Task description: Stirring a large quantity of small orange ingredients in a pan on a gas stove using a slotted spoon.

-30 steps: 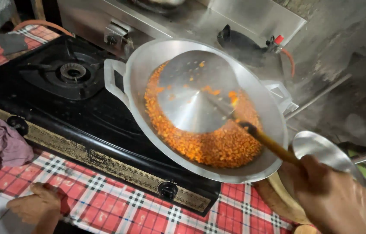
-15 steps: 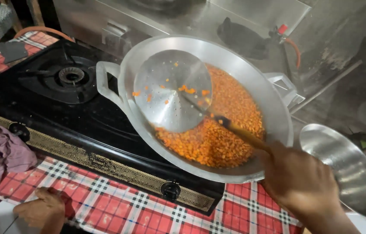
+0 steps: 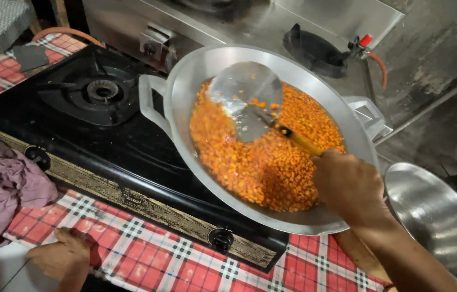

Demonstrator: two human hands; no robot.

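Right hand (image 3: 350, 184) is wrapped tight round the spatula (image 3: 250, 100) handle, blade tilted down in the wok (image 3: 196, 70) of orange diced bits (image 3: 261, 162) on the black stove (image 3: 77, 135). Left hand (image 3: 61, 258) rests loosely curled on the checked counter (image 3: 153, 259), holding nothing, probably for balance.

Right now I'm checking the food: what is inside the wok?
The wok holds small orange diced pieces, with a metal spatula resting in them, held by the right hand. The wok's bottom beneath the food is covered.
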